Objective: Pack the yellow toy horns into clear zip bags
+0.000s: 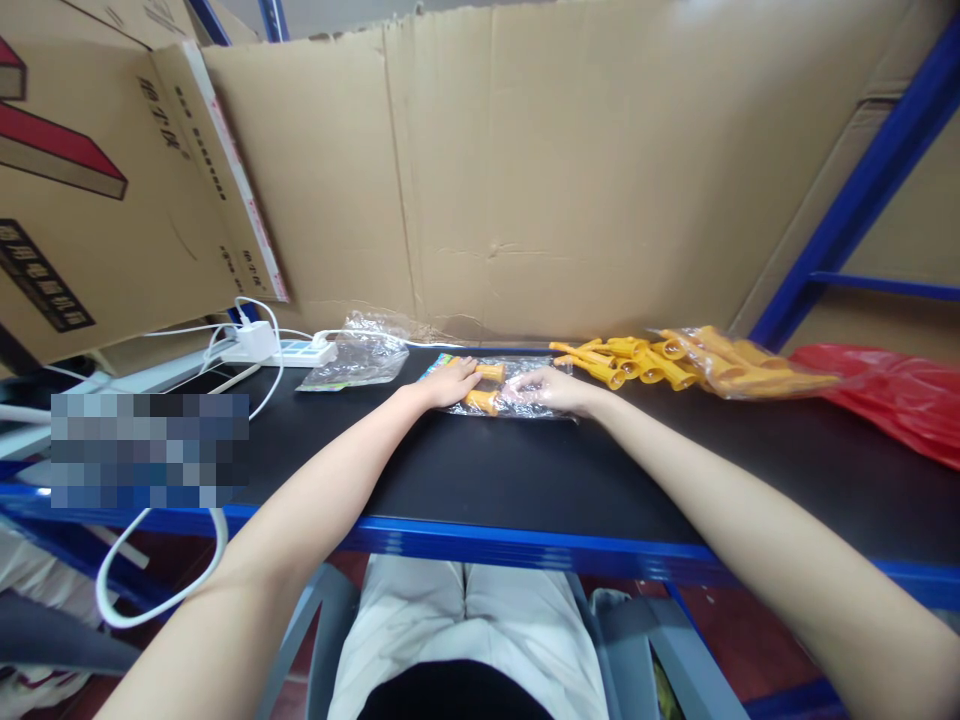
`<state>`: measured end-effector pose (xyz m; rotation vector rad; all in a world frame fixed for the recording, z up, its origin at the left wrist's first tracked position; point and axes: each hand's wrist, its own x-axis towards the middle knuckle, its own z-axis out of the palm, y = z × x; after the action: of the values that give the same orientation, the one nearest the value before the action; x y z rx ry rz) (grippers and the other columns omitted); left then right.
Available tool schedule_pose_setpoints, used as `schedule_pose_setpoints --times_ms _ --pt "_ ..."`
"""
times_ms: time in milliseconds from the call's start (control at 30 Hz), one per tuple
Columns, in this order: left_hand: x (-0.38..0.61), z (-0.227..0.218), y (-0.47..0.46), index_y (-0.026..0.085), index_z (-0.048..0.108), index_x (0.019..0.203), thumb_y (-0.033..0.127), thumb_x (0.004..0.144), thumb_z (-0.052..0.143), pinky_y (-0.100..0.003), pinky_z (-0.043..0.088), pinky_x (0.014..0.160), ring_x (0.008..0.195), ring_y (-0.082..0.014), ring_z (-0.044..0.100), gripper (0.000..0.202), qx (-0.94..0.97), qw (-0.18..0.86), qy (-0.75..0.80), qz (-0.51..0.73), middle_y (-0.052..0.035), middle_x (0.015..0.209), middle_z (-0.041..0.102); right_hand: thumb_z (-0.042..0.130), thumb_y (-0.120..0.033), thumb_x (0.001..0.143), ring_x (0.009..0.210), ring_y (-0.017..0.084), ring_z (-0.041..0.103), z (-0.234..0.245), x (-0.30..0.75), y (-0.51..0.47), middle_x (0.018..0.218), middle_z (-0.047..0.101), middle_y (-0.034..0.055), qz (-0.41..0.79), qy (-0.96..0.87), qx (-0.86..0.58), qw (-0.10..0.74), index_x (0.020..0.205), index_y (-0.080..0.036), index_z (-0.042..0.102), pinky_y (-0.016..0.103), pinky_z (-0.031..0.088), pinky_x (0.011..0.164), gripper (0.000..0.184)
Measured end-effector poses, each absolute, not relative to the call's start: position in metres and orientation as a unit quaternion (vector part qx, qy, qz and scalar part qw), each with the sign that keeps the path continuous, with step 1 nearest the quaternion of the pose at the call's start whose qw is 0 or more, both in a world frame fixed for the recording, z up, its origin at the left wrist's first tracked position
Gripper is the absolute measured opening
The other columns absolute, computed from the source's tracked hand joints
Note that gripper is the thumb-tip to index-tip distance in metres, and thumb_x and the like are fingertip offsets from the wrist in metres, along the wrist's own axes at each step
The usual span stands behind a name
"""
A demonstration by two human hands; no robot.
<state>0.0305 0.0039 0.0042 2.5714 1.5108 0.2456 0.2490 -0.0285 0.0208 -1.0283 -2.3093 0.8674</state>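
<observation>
A clear plastic bag (536,409) with a coloured strip at its left end lies flat on the black tabletop, holding two yellow plastic pieces with flared ends (481,402). My left hand (450,383) rests on the bag's left part, fingers stretched over it and the pieces. At the bag's right end, my right hand (553,388) has its fingers curled close together on the film. Glare on the plastic hides part of those fingertips. To the right lies a pile of similar yellow pieces (637,362), some inside another clear bag (757,372).
Another clear bag (360,352) lies at the left back, beside a white power strip (300,352) with cables. Red plastic (892,390) covers the right end. Cardboard (525,180) walls the back. A blue rail (540,545) edges the black tabletop (525,475).
</observation>
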Motion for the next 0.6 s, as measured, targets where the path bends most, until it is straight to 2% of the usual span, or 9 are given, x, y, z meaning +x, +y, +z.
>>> schedule_pose_setpoints --times_ms 100,267,367,467,600 --pt "0.031 0.008 0.002 0.012 0.028 0.135 0.046 0.088 0.012 -0.030 0.013 0.106 0.132 -0.0174 0.016 0.060 0.853 0.072 0.510 0.083 -0.0062 0.143 0.021 0.059 -0.033 0.070 0.102 0.020 0.056 0.023 0.248 -0.032 0.103 0.065 0.0032 0.322 -0.841 -0.373 0.223 0.091 -0.021 0.070 0.032 0.039 0.092 0.027" --pt "0.034 0.018 -0.006 0.012 0.051 0.117 0.041 0.089 0.009 -0.029 0.027 0.100 0.121 -0.0212 0.039 0.058 0.840 0.044 0.528 0.116 -0.0090 0.129 0.046 0.061 -0.026 0.066 0.107 0.020 0.053 0.026 0.242 -0.038 0.108 0.062 0.0029 0.328 -0.851 -0.353 0.210 0.095 -0.022 0.069 0.032 0.036 0.097 0.030" --pt "0.034 0.020 -0.009 0.010 0.058 0.106 0.039 0.089 0.010 -0.030 0.033 0.094 0.111 -0.0232 0.049 0.059 0.830 0.038 0.540 0.130 -0.0121 0.118 0.056 0.060 -0.020 0.065 0.111 0.019 0.050 0.025 0.239 -0.038 0.112 0.060 0.0019 0.323 -0.861 -0.341 0.196 0.098 -0.022 0.067 0.032 0.033 0.099 0.034" --pt "0.034 0.015 -0.005 0.011 0.058 0.105 0.038 0.089 0.011 -0.030 0.034 0.093 0.109 -0.0226 0.050 0.057 0.828 0.037 0.542 0.139 -0.0108 0.116 0.057 0.059 -0.022 0.067 0.112 0.019 0.049 0.022 0.237 -0.036 0.115 0.058 0.0026 0.307 -0.868 -0.335 0.200 0.102 -0.021 0.066 0.032 0.031 0.100 0.035" --pt "0.033 0.006 0.003 0.014 0.050 0.117 0.040 0.088 0.014 -0.027 0.026 0.100 0.122 -0.0195 0.038 0.053 0.835 0.048 0.529 0.145 -0.0058 0.130 0.046 0.059 -0.026 0.069 0.112 0.020 0.049 0.018 0.234 -0.035 0.116 0.058 0.0048 0.289 -0.848 -0.377 0.236 0.108 -0.019 0.062 0.035 0.032 0.100 0.039"
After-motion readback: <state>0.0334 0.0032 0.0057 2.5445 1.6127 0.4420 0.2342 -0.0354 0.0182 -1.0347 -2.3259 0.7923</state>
